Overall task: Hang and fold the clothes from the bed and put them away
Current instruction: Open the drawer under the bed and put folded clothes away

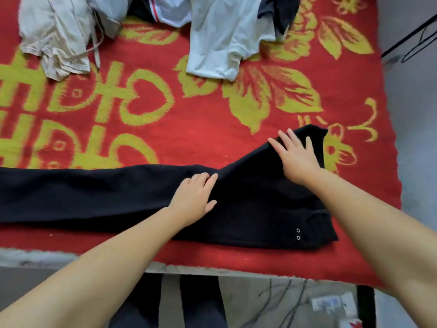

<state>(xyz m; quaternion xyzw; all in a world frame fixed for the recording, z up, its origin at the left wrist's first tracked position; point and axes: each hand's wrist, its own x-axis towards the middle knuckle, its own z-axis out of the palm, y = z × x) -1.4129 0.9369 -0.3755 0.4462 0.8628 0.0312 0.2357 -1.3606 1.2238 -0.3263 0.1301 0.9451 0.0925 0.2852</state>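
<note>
Black trousers (118, 192) lay flat across the near edge of the bed (201, 138), both hands on them.

The legs ran out to the left, the waist end with two small metal eyelets (298, 234) lay to the right, and a corner of cloth rose towards the far side. The left hand (195, 197) rested flat on the middle, fingers together, gripping nothing. The right hand (296, 153) lay spread on the raised corner, palm down. The bed's red cover bore yellow flowers. At its far side lay a cream garment (56, 34), a pale blue shirt (222, 39) and dark clothes (281, 10).
</note>
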